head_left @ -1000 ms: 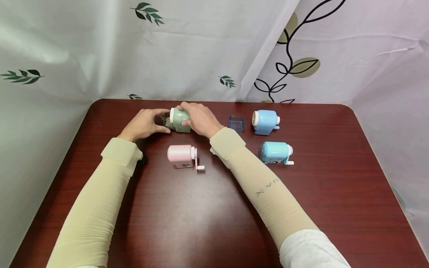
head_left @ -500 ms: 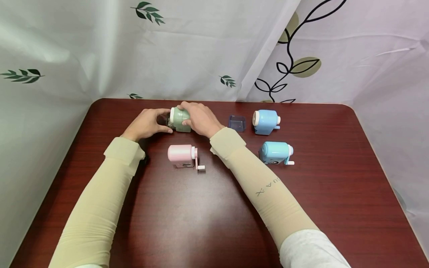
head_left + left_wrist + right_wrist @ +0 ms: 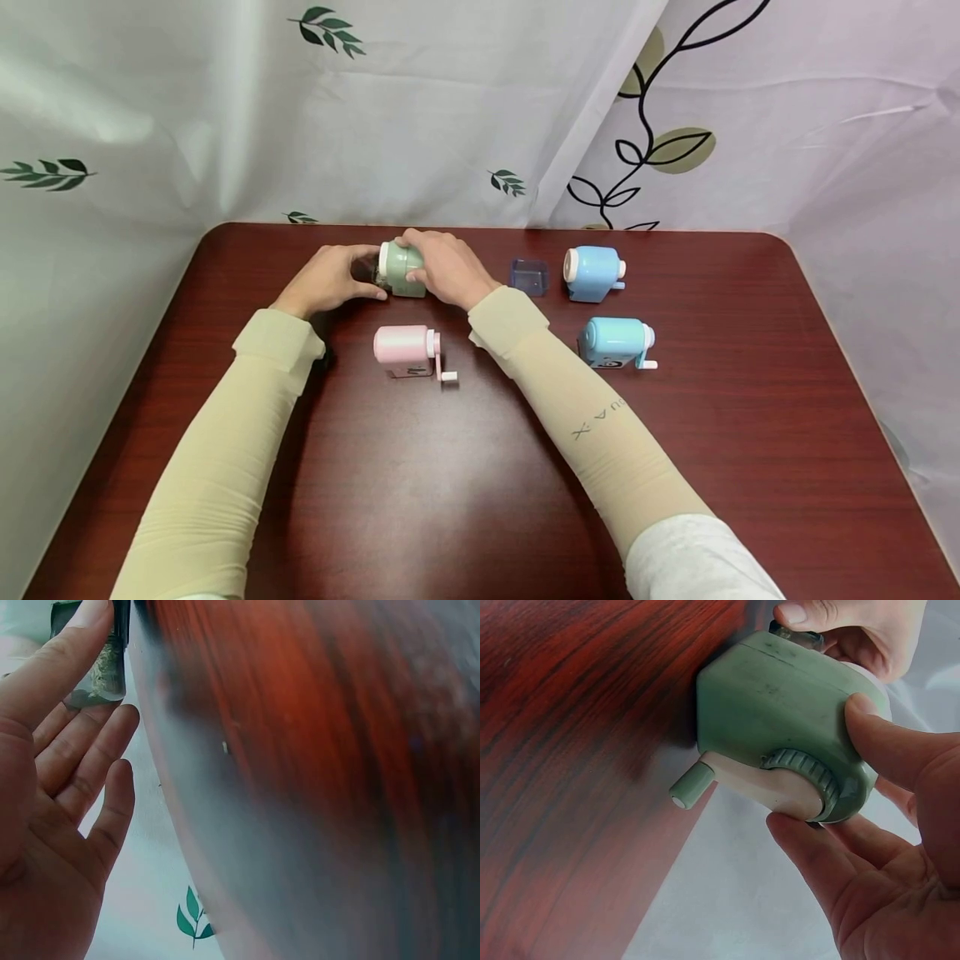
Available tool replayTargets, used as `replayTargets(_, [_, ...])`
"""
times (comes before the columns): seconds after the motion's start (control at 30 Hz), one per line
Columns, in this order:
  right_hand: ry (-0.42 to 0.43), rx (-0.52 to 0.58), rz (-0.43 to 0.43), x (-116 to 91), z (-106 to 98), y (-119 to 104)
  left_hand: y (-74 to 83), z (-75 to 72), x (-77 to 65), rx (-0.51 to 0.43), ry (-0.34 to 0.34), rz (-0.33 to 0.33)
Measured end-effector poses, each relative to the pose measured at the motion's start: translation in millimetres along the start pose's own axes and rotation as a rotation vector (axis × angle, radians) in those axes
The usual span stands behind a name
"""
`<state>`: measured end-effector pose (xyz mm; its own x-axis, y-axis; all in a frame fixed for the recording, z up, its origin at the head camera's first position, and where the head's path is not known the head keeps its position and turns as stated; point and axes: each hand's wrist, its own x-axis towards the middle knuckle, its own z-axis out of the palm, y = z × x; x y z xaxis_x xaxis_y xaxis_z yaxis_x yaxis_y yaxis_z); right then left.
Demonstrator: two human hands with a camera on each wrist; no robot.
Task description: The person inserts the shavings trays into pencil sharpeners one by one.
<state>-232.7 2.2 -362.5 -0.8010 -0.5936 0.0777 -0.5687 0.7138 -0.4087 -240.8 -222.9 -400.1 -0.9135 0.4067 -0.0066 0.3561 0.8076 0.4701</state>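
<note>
My right hand [image 3: 453,267] grips the body of a green pencil sharpener [image 3: 772,712], thumb on one side and fingers on the other. Its crank [image 3: 761,784] points away from the palm in the right wrist view. My left hand [image 3: 322,279] pinches a clear shavings drawer [image 3: 106,675] between thumb and fingers, right at the sharpener's left side. Pale shavings show through the drawer's wall. In the head view the sharpener and the left hand hide most of the drawer.
A pink pencil sharpener [image 3: 403,350] stands nearer on the dark wood table [image 3: 420,500]. To the right are a blue sharpener [image 3: 596,271] and a turquoise one [image 3: 615,342]. Beside the blue one lies a small see-through bluish tray [image 3: 530,277]. A white curtain [image 3: 420,125] hangs behind.
My left hand has shifted slightly right with the drawer, and less of the drawer shows beside the green sharpener. My right hand has kept its grip in place.
</note>
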Motion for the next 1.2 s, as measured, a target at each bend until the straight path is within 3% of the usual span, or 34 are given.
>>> replayTargets(0.8, [0.02,0.013,-0.003,0.2,2.0,1.2,6.7,4.1,1.8,-0.013,0.017,0.02])
replayTargets(1.2, [0.019,0.01,-0.001,0.7,2.2,1.6,6.7,6.1,4.8,-0.032,0.02,-0.004])
